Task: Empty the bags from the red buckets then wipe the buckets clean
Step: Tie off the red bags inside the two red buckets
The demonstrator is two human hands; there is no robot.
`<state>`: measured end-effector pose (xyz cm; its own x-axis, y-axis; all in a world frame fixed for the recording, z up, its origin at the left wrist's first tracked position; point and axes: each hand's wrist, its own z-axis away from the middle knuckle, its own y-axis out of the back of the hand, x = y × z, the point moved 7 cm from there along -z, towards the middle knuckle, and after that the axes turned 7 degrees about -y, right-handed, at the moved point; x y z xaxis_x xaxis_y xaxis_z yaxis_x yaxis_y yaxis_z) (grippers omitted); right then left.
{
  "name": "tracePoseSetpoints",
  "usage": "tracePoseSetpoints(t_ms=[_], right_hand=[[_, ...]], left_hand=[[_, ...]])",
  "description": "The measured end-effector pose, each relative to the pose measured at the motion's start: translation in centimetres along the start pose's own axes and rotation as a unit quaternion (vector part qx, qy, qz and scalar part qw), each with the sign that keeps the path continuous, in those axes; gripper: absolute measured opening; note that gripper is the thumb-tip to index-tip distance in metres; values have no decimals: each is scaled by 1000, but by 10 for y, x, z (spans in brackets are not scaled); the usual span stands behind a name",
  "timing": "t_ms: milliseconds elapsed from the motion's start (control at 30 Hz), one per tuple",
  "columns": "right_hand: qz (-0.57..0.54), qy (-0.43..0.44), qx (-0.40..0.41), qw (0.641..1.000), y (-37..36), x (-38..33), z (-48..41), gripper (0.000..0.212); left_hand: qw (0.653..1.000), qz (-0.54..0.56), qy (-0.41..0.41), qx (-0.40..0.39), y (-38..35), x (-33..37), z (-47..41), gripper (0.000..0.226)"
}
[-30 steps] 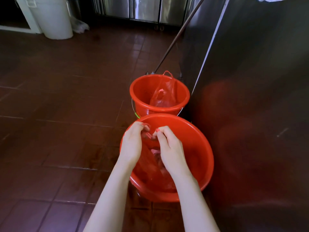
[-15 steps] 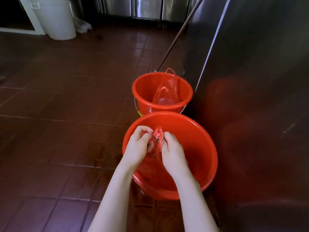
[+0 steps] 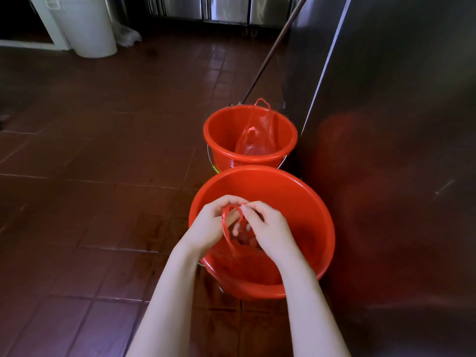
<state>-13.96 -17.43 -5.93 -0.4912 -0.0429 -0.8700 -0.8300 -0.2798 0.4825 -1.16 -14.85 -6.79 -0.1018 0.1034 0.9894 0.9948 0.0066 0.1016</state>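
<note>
Over the nearer red bucket (image 3: 306, 202), which stands on the brown tiled floor (image 3: 103, 163) just beside a steel cabinet (image 3: 399, 112), both hands meet above the open mouth. The left hand (image 3: 210, 225) and the right hand (image 3: 271, 228) each have curled fingers pinching the twisted handle loops of a thin red bag (image 3: 226, 230). The bag's body hangs down inside that bucket. Blur between the hands makes it hard to say exactly how the loops are held or what the bag contains. Just behind stands a smaller red bucket (image 3: 221, 135) with a wire handle. A second red bag (image 3: 257, 137) sits in it toward the cabinet side, with one loop poking above the rim. A long pole (image 3: 270, 50) slants down to the floor behind this bucket. A white bin (image 3: 87, 27) stands well apart at the far left.
</note>
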Motion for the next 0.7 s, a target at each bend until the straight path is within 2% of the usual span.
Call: tracePoseSetpoints(t_ms=[100, 200, 267, 333, 400, 433, 500, 567, 633, 700], right_hand=[[-2, -16, -7, 1000, 0, 3, 0, 28], [15, -38, 31, 999, 4, 8, 0, 36], [-41, -47, 33, 998, 6, 11, -1, 29], [-132, -40, -38, 990, 0, 7, 0, 24], [-142, -26, -106, 984, -9, 2, 4, 25], [-138, -19, -112, 984, -10, 1, 5, 22], [-155, -19, -69, 985, -8, 3, 4, 12], [-225, -55, -15, 973, -3, 10, 1, 5], [-273, -95, 3, 957, -1, 15, -2, 16], [-267, -121, 15, 956, 0, 20, -5, 27]], left_hand=[[999, -4, 32, 17, 1, -7, 1, 15], [997, -16, 47, 53, 5, -12, 3, 17], [995, -13, 75, 65, 5, -16, 4, 20], [991, -26, 107, 74, 5, -22, 4, 24], [989, -30, 123, 76, 5, -27, 3, 26], [990, -22, 124, 68, 3, -28, 3, 25], [989, 6, 139, 55, -2, -32, 3, 24], [981, 53, 178, 58, -6, -37, 5, 26], [975, 106, 193, 37, -14, -37, 7, 29], [977, 123, 173, -6, -20, -32, 8, 28]])
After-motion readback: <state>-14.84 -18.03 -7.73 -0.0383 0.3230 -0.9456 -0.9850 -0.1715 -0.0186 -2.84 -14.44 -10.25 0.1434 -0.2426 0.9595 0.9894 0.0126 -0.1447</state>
